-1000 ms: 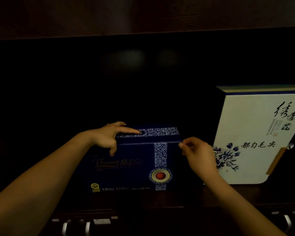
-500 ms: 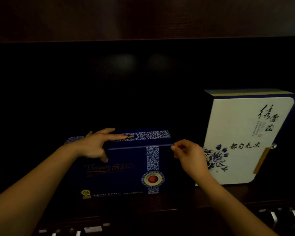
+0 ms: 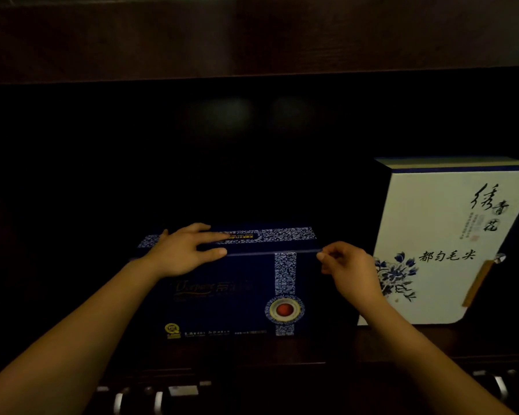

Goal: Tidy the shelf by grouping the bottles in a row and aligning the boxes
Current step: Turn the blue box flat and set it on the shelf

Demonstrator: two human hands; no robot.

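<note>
While the left hand [image 3: 186,253] lies flat on top of the blue box [image 3: 231,295], fingers straight and thumb at the front edge, the right hand [image 3: 349,269] has its fingers curled at the box's upper right corner and pinches that edge. The blue box stands upright on the dark shelf [image 3: 312,348], centre front. The white box [image 3: 444,235] stands upright just to its right; whether the two touch cannot be told.

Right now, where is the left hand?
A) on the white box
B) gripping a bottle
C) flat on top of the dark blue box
C: the left hand lies with straight fingers on the top of the dark blue box.
</note>
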